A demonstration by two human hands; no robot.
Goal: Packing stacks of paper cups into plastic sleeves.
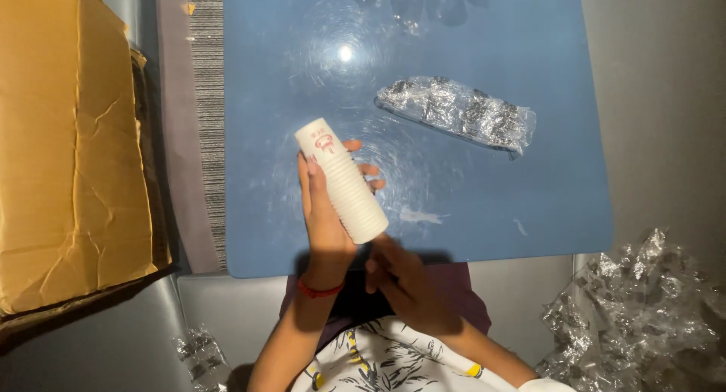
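Over the blue table's (529,210) near edge I see my left hand (324,210) wrapped around a tilted stack of white paper cups (344,182), light and crushable, best held mid-stack, while my right hand (401,275) hovers half-curled, holding nothing.

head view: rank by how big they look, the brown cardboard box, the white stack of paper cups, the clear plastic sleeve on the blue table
1. brown cardboard box
2. and 3. clear plastic sleeve and white stack of paper cups look alike in size; the cups, held in the left hand, sit nearer the camera.
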